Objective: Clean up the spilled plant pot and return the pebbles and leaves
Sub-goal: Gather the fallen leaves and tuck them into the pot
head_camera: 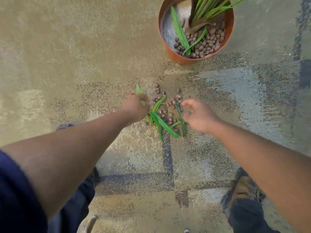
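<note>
Left hand (136,106) curled on a leaf (140,96); right hand (196,113) cupped loosely, contents unclear. Pebbles (168,105) lie between the hands; pot (196,29) stands beyond. Recommend gathering leaves first, then scooping pebbles.

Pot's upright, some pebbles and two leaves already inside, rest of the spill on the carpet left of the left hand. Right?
One slip: in the head view the spilled pebbles and leaves lie between the left hand and right hand, not left of it. The pot detail holds.
</note>
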